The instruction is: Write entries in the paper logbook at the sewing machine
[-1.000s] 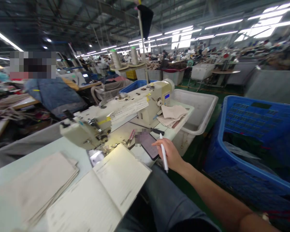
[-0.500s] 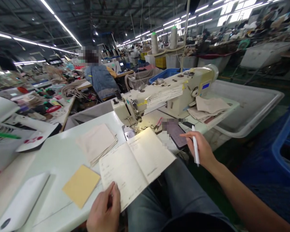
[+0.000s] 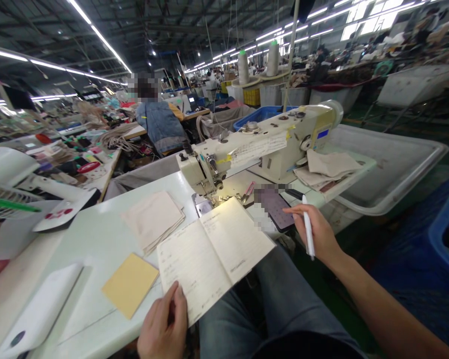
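Observation:
An open notebook (image 3: 213,254) with written lines lies over the near edge of the white sewing table (image 3: 97,239). My left hand (image 3: 163,325) pinches its lower left corner, fingers closed on the page. My right hand (image 3: 318,232) holds a white pen (image 3: 308,227) upright and its fingers reach to a dark phone (image 3: 279,209) lying on the table beside the notebook. The cream sewing machine (image 3: 262,149) stands just behind the notebook.
A stack of beige fabric pieces (image 3: 153,219) and a yellow square (image 3: 130,284) lie left of the notebook. More folded fabric (image 3: 327,167) sits by the machine's right end. A white tub (image 3: 392,164) and a blue crate (image 3: 445,229) stand to the right. A person in denim (image 3: 159,124) sits ahead.
The view swung left a second ago, bringing my left hand, the yellow square and the fabric stack into sight. Since half a second ago the hands and notebook have barely moved.

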Demonstrator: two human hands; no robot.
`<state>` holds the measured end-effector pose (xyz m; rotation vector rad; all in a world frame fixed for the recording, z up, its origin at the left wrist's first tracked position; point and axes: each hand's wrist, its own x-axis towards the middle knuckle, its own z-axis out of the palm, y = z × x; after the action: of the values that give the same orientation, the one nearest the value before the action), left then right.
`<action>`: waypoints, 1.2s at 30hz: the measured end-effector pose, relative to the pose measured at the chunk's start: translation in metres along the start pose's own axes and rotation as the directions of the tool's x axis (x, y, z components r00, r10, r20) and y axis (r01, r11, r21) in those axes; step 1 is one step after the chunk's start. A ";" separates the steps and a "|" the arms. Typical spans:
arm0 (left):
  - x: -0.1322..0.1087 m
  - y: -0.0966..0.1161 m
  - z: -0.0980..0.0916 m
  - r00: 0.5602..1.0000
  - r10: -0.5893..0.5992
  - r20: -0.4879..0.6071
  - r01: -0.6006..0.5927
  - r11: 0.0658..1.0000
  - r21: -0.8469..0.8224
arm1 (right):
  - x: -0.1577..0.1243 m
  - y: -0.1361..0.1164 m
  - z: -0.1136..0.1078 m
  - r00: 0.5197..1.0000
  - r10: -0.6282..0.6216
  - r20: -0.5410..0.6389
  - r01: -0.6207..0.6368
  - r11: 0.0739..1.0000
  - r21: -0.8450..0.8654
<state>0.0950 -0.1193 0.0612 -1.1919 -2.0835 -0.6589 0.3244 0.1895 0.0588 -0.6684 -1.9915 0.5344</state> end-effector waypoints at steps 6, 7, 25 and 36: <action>0.001 0.006 -0.005 1.000 -0.001 0.022 0.002 0.999 -0.053 | 0.000 0.000 -0.001 1.000 0.000 0.013 0.000 1.000 0.014; 0.001 0.007 -0.006 1.000 0.013 0.017 -0.012 0.998 -0.056 | 0.000 0.001 -0.001 1.000 0.001 0.013 -0.002 1.000 0.016; 0.002 -0.006 -0.004 0.991 0.133 0.017 -0.134 0.982 0.129 | -0.003 0.002 -0.002 1.000 0.011 0.012 -0.011 1.000 0.008; 0.007 -0.011 0.001 0.987 0.159 0.013 -0.159 0.974 0.164 | -0.002 0.001 -0.003 1.000 0.001 0.007 -0.001 1.000 0.004</action>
<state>0.0822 -0.1199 0.0645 -1.2468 -1.9749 -0.4042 0.3283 0.1888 0.0583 -0.6663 -1.9961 0.5420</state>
